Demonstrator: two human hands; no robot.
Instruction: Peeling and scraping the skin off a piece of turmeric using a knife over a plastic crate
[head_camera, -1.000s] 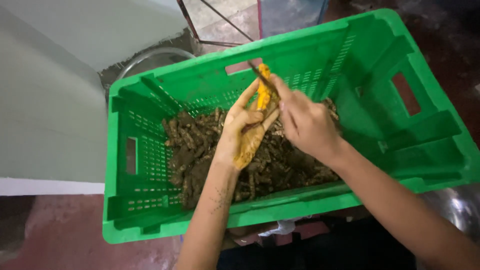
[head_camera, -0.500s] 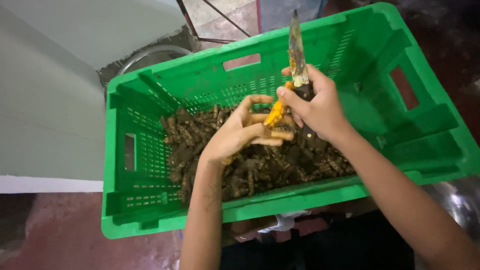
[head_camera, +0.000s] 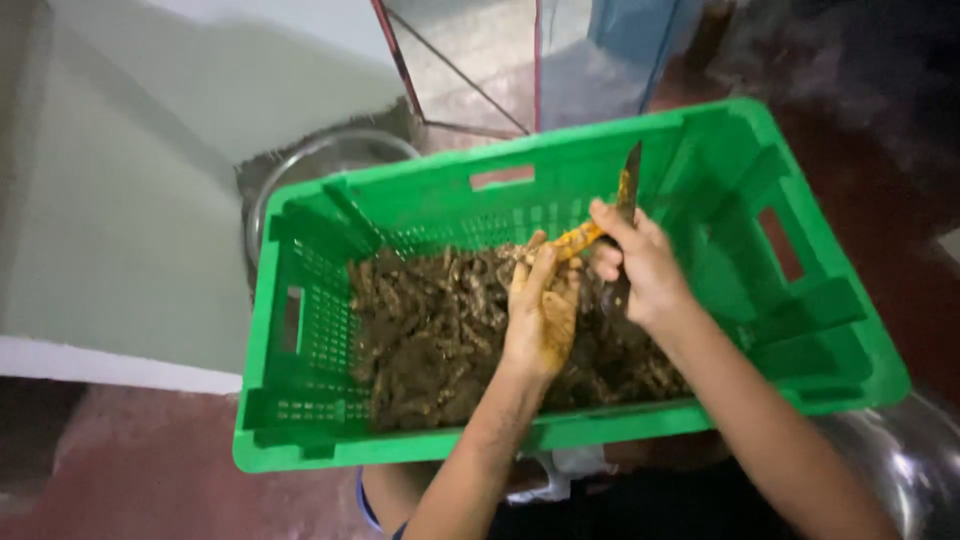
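Head view: the left hand (head_camera: 541, 318), stained yellow, pinches an orange root piece (head_camera: 577, 240) over the green crate (head_camera: 300, 330) of brown roots (head_camera: 430, 340). The right hand (head_camera: 640, 265) grips a knife (head_camera: 627, 190), blade upright as half a second ago; both hands sit slightly lower now.

My left hand (head_camera: 542, 318) is stained yellow, fingers pinched together; my right hand (head_camera: 640, 262) seems clenched shut, both forearms angled inward.
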